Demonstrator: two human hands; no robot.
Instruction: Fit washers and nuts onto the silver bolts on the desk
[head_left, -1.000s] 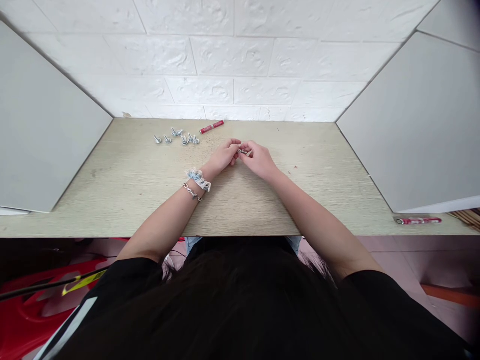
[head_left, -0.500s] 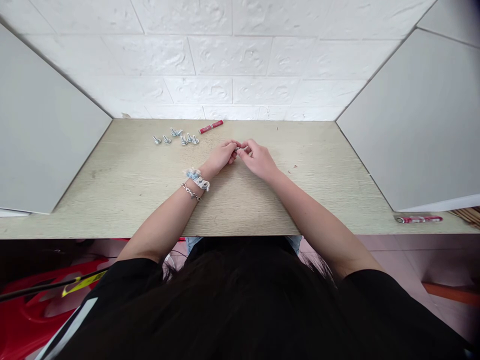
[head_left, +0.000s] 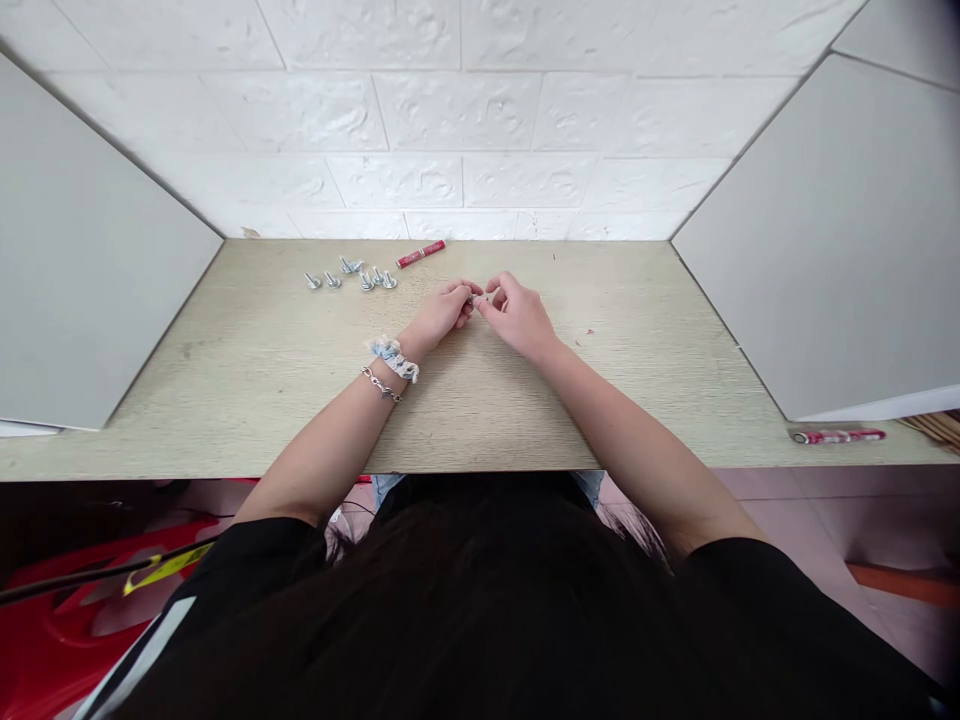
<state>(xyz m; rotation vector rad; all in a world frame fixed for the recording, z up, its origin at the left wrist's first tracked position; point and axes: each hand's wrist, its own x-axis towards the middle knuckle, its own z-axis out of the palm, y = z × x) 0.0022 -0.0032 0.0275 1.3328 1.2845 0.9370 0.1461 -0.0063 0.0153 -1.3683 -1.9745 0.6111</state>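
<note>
My left hand (head_left: pixel 444 312) and my right hand (head_left: pixel 517 316) meet over the middle of the wooden desk (head_left: pixel 465 400). Both pinch one small silver bolt (head_left: pixel 477 298) between their fingertips, the left from the left side, the right from the right. Most of the bolt is hidden by the fingers. A fabric scrunchie (head_left: pixel 393 356) and a chain bracelet (head_left: pixel 382 384) sit on my left wrist. Several more silver bolts (head_left: pixel 349 274) stand in a loose group on the desk, up and left of my hands.
A red pen-like stick (head_left: pixel 421 253) lies near the back wall beside the bolts. A second red stick (head_left: pixel 836 436) lies at the desk's right front edge. Grey partition panels (head_left: pixel 90 270) stand at both sides. A white brick wall closes the back.
My hands have crept slightly farther from me with the bolt still pinched between them, and the fingers have shifted a little on it. The loose bolts and red sticks have not moved.
</note>
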